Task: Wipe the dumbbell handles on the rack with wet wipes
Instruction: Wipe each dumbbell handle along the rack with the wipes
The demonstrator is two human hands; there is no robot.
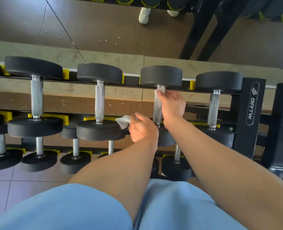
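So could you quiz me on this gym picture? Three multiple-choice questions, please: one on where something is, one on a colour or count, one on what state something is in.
1. Where is the right hand?
A. On the handle of the third dumbbell from the left on the top shelf
B. Resting on the floor tiles
C. On the bottom shelf

2. What colour are the cradles under the dumbbell heads?
A. Red
B. Yellow
C. White

3. What is the left hand doing?
A. Hanging empty
B. Lifting a dumbbell
C. Holding a crumpled wipe

Answers:
1. A, its fingers press a second wipe round that handle near the far head.
2. B, yellow blocks show beside the heads along the rack.
3. C, white tissue sticks out from its curled fingers, beside the handle.
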